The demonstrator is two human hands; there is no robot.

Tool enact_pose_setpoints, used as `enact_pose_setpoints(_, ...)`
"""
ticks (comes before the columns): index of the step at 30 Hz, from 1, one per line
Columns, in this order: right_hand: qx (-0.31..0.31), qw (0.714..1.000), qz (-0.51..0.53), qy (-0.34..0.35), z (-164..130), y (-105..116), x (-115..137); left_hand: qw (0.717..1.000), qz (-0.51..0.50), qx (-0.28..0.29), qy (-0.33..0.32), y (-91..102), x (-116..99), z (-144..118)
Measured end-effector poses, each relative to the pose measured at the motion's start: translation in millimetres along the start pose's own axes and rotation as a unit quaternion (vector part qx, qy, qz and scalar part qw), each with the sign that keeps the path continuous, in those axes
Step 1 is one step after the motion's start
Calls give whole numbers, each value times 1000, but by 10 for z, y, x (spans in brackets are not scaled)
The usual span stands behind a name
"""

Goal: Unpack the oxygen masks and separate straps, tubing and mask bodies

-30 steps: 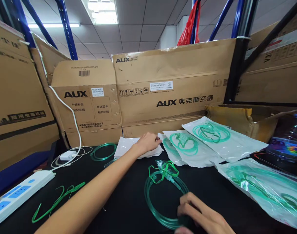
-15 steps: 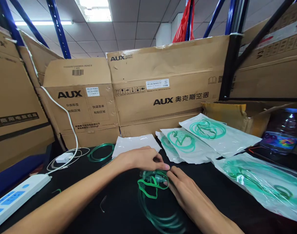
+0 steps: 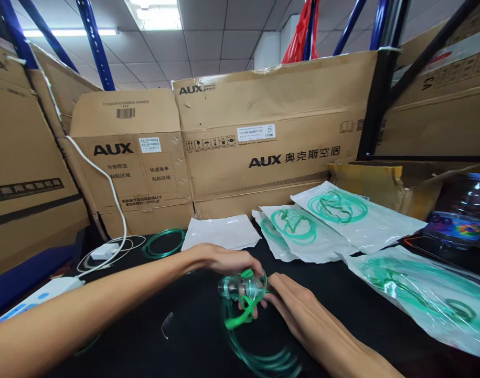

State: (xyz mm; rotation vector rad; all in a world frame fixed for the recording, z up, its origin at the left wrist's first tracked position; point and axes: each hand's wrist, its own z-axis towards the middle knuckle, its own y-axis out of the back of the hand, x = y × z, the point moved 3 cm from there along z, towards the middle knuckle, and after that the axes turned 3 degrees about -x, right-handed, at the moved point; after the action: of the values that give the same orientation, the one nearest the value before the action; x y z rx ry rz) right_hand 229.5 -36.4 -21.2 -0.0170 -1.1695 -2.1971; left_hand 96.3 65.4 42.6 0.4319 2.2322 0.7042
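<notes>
My left hand (image 3: 236,261) curls over a clear plastic breathing mask (image 3: 235,287), its fingers wrapped behind and under it. A bright green elastic strap (image 3: 245,310) loops over the front of the mask, its lower end smeared by motion. At the mask's right side, the bent fingers of my right hand (image 3: 289,294) close in on the strap, their tips partly hidden. Below the mask, coiled green tubing (image 3: 259,359) lies on the black tabletop (image 3: 145,346).
Bagged masks with tubing (image 3: 298,228) lie at the right, and another clear bag (image 3: 416,294) is nearer. White bags (image 3: 220,232) and a green tubing coil (image 3: 163,244) are behind. A power strip (image 3: 46,294) sits left, a bottle (image 3: 458,210) far right. Cardboard panels (image 3: 263,178) wall the back.
The mask has turned and lifted a little in my left hand, so its clear body shows more. The strap has swung round on it. My left forearm has shifted slightly.
</notes>
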Motion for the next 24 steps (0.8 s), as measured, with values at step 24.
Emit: enact_pose_setpoints(24, 16, 999, -15, 34, 14, -62, 16, 997, -64, -47, 20, -245, 67, -177)
